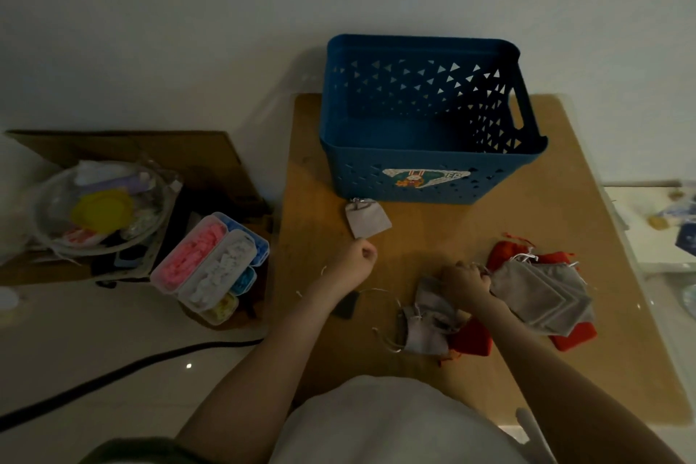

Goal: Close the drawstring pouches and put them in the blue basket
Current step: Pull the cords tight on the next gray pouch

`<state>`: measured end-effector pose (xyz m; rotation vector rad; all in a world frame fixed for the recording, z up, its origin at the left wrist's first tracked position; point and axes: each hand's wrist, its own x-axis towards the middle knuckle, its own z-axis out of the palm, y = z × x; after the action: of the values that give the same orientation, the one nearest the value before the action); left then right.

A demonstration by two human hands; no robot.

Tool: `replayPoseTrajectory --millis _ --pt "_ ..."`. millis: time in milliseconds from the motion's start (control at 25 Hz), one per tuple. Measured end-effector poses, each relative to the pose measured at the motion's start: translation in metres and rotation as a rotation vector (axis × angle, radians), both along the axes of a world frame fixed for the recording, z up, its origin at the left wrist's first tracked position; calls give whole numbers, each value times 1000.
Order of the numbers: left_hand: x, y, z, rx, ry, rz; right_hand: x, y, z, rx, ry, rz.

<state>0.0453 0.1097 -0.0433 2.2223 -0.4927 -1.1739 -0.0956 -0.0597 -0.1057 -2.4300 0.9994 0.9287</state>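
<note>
Before the blue basket (373, 177) lies a flat grey pouch (368, 219); my left hand (356, 261) is clenched, my right hand (467, 281) grasps a crumpled grey pouch (433, 307).

Left hand (357, 259) is curled in a fist, at ten o'clock from the right hand (467, 284), which grips a grey pouch (433, 307).

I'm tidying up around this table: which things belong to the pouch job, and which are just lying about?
Job: blue basket; lone grey pouch before it; crumpled pouch gripped by right hand; heap of grey and red pouches.
Lying about: compartment box; clear bowl; black cable.
</note>
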Motion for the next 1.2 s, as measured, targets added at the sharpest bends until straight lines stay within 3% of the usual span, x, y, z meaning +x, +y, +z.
replayPoseTrajectory --millis 160,280,400,520,600,680,760,840,960,1200 --pt "-1 8 2 78 59 13 17 4 32 202 -487 -323" --pt "-6 12 14 114 306 149 26 13 56 604 -864 -713" --pt "-12 9 26 -10 533 257 33 27 66 902 -941 -752" --pt "-16 5 36 -251 589 588 37 41 74 1166 -855 -767" --pt "-15 7 36 -328 528 687 37 46 77 1147 -729 -672" --pt "-11 13 35 -329 408 609 38 48 76 953 -659 -534" --pt "-8 20 36 -290 338 463 42 49 77 813 -710 -559" --pt "-6 24 37 -237 324 324 45 49 79 858 -807 -610" --pt "-7 23 38 -238 318 249 50 45 82 924 -891 -491" --pt "-2 23 43 -284 112 172 54 39 88 827 -921 -404"
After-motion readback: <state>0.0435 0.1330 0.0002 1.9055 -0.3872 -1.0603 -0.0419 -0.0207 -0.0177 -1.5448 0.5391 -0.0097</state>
